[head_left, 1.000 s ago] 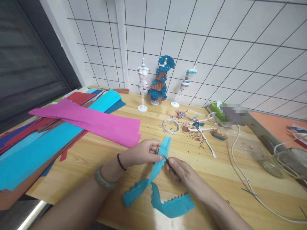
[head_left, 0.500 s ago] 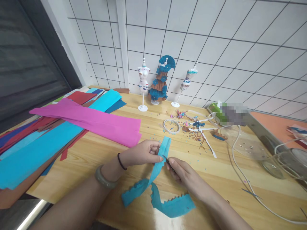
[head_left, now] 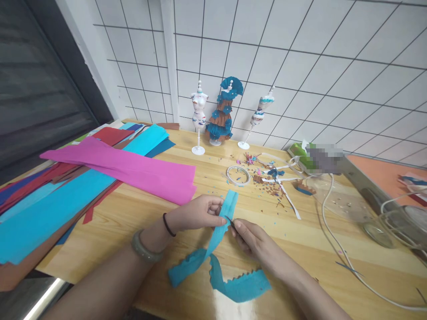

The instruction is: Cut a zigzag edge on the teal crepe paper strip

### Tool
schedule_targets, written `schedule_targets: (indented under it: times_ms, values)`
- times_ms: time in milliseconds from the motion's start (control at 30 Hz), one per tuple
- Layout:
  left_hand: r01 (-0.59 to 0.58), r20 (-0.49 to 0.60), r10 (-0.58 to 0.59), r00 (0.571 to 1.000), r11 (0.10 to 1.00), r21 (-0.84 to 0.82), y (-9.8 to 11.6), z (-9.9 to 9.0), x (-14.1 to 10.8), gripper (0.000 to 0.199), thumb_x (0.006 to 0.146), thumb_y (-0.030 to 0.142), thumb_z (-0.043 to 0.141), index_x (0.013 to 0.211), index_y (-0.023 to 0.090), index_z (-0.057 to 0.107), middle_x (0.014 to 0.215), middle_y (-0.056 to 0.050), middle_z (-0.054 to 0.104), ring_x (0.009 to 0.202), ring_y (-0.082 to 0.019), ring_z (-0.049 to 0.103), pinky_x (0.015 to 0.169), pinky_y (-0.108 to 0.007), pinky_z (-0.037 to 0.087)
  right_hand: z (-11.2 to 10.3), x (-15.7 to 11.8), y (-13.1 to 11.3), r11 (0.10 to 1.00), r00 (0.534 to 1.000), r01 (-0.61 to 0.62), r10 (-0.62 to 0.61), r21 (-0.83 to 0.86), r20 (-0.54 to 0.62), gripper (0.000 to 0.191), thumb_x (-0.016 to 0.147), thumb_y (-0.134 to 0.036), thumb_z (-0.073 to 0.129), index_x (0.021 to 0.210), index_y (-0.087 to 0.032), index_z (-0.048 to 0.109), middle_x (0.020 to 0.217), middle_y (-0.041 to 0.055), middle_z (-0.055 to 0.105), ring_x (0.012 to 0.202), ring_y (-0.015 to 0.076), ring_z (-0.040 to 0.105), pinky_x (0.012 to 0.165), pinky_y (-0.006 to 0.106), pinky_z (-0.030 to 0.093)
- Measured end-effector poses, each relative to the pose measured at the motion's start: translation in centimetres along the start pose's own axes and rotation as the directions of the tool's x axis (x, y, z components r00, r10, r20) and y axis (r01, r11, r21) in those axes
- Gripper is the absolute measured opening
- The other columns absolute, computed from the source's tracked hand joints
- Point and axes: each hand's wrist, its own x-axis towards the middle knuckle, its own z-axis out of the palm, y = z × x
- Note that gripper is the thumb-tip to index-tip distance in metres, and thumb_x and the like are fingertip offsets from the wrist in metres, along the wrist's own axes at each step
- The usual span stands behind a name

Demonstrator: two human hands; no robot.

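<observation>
A long turquoise crepe paper strip [head_left: 218,235] hangs from my left hand [head_left: 207,211], pinched between thumb and fingers. Its lower part curls onto the table, with one edge cut into small scallops. My right hand [head_left: 248,235] is closed around a small dark pair of scissors [head_left: 231,222]. The scissors' tips meet the right edge of the strip, just beside my left thumb. Their handles are hidden inside my right fingers.
Folded crepe paper, topped by a pink piece [head_left: 150,173], covers the table's left side. Small mannequins stand at the back, one in a blue and brown paper dress [head_left: 220,118]. A tape roll [head_left: 238,176], paper scraps [head_left: 273,189] and a white cable [head_left: 328,222] lie right.
</observation>
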Motion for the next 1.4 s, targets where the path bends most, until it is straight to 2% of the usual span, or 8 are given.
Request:
schedule_targets:
  times_ms: [267,400,533,733,867,1000,1200,1400]
  values:
    - [0.039,-0.021,-0.04,0.999,0.998,-0.043,-0.23,-0.07,0.0,0.021,0.07,0.026,0.065,0.083,0.013,0.055,0.084,-0.005,0.065,0.079,-0.016,0.06,0.07,-0.028,0.045,-0.01,0.04,0.22,1.0,0.999,-0.002,0.002,0.002,-0.034,0.041,0.09,-0.051,0.028,0.069,-0.019,0.043,0.057,-0.0054,0.031,0.053,0.0108,0.03,0.05,0.024,0.025]
    - [0.059,-0.03,-0.061,0.998,0.997,-0.058,-0.46,-0.13,0.1,0.032,0.067,0.025,0.068,0.094,0.012,0.057,0.09,-0.008,0.066,0.084,-0.018,0.061,0.075,-0.031,0.046,-0.01,0.18,0.2,0.999,0.999,-0.007,0.009,0.035,-0.053,0.041,0.089,-0.052,0.029,0.068,-0.019,0.041,0.057,-0.006,0.029,0.051,0.0106,0.027,0.049,0.024,0.024]
    - [0.12,-0.102,-0.118,0.988,0.993,0.01,-0.66,-0.1,0.24,0.046,0.063,0.028,0.071,0.104,0.012,0.056,0.09,-0.009,0.066,0.083,-0.018,0.061,0.073,-0.029,0.046,-0.02,0.29,0.28,0.999,0.998,0.033,-0.03,0.039,-0.063,0.041,0.089,-0.051,0.029,0.063,-0.02,0.036,0.057,-0.0057,0.028,0.052,0.0107,0.027,0.049,0.024,0.024]
    - [0.137,-0.135,-0.131,0.982,0.99,0.042,-0.77,-0.03,0.24,0.047,0.062,0.035,0.071,0.101,0.011,0.059,0.066,-0.002,0.064,0.063,-0.013,0.059,0.061,-0.025,0.045,-0.08,0.29,0.59,0.999,0.997,0.02,-0.017,0.041,-0.078,0.041,0.089,-0.05,0.031,0.063,-0.02,0.038,0.057,-0.0061,0.026,0.052,0.0103,0.025,0.048,0.023,0.023]
    - [0.087,-0.087,-0.086,0.992,0.996,0.005,-0.65,-0.13,0.19,0.038,0.068,0.037,0.066,0.096,0.012,0.057,0.077,-0.005,0.066,0.065,-0.013,0.06,0.059,-0.024,0.046,-0.17,0.3,0.55,0.999,0.998,0.026,-0.024,0.044,-0.058,0.042,0.09,-0.051,0.029,0.071,-0.018,0.048,0.057,-0.0059,0.027,0.051,0.0106,0.026,0.048,0.023,0.023]
    - [0.035,-0.087,-0.038,0.996,0.999,-0.035,-0.54,-0.23,0.19,0.03,0.07,0.035,0.064,0.088,0.013,0.054,0.081,-0.007,0.065,0.068,-0.013,0.061,0.058,-0.023,0.047,-0.13,0.23,0.21,0.999,0.997,0.029,-0.028,0.023,-0.067,0.042,0.089,-0.052,0.03,0.069,-0.019,0.047,0.058,-0.0055,0.028,0.052,0.0109,0.027,0.048,0.023,0.023]
    - [0.077,-0.156,-0.085,0.984,0.996,-0.054,-0.8,-0.22,0.33,0.055,0.064,0.03,0.07,0.112,0.013,0.047,0.073,-0.003,0.063,0.056,-0.012,0.059,0.053,-0.024,0.047,-0.01,0.13,0.09,0.998,0.997,0.056,-0.057,-0.01,-0.046,0.04,0.091,-0.047,0.029,0.067,-0.019,0.044,0.059,-0.0051,0.03,0.054,0.0109,0.029,0.051,0.023,0.025]
    - [0.09,-0.16,-0.092,0.983,0.996,-0.022,-0.66,-0.11,0.32,0.055,0.064,0.03,0.07,0.112,0.011,0.048,0.07,-0.003,0.063,0.054,-0.011,0.059,0.051,-0.023,0.045,-0.06,0.31,0.13,0.996,0.995,0.086,-0.087,-0.035,-0.054,0.04,0.092,-0.044,0.03,0.063,-0.019,0.043,0.059,-0.0049,0.032,0.055,0.011,0.03,0.052,0.023,0.026]
